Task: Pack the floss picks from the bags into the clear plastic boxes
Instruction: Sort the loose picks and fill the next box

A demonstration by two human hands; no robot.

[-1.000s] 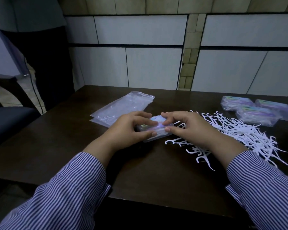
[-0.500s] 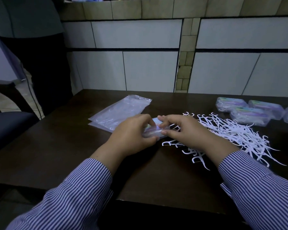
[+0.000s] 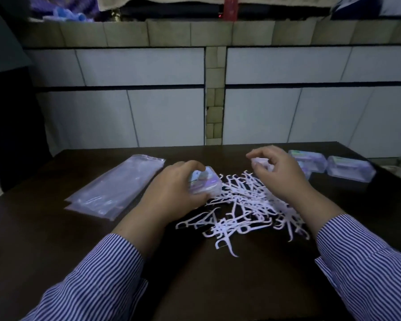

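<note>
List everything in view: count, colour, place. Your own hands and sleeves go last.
table: one, dark brown, under everything.
bags: a flat stack, clear, count unclear, left on the table.
floss picks: a loose heap, white, between the hands.
held box: one, clear with a pale label, in the left hand at the heap's left edge.
far boxes: at least two, clear, far right of the table; more may hide behind the right hand.
wall: pale tiles with dark bands, behind the table.
ledge: tan tiles, cloth and oddments on top.
left hand: grips the held box.
right hand: raised over the heap, fingers pinching something small and pale.
sleeves: two, blue-and-white striped.
</note>
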